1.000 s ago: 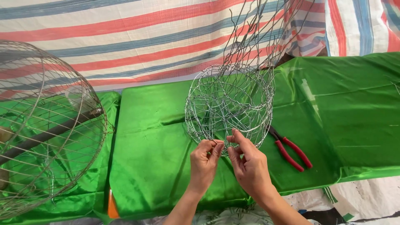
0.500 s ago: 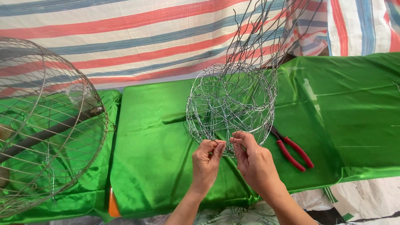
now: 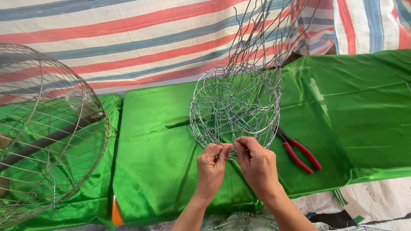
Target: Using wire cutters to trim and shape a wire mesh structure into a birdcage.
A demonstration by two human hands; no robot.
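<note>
- My left hand [image 3: 211,164], low centre of frame: fingers curled in, thumb and fingertips pinching wire at the bottom rim of the wire mesh basket [image 3: 235,107].
- My right hand [image 3: 258,162], just right of it, nearly touching the left: fingers clenched on the same rim strand, thumb on top.
- Both hands grip the near edge of the mesh; I can't tell how exactly the wire bends between them, too fine.
- Wire mesh basket sits centre frame on the green cloth [image 3: 158,145], round opening facing me, woven silver wire.
- Loose wire ends [image 3: 265,30] rise from the basket's far side to the top edge of the frame, unwoven and wavy.
- Red-handled pliers [image 3: 299,152] lie flat on the cloth, just right of the basket and my right hand, not touched.
- Large round wire cage [image 3: 47,132] at left edge of frame, much bigger, partly cut off; a dark bar shows through it.
- Small orange patch [image 3: 116,214] at the cloth's lower edge, bottom left of centre.
- Striped tarp [image 3: 128,42], white with red and blue bands, fills the top of the frame behind everything.
</note>
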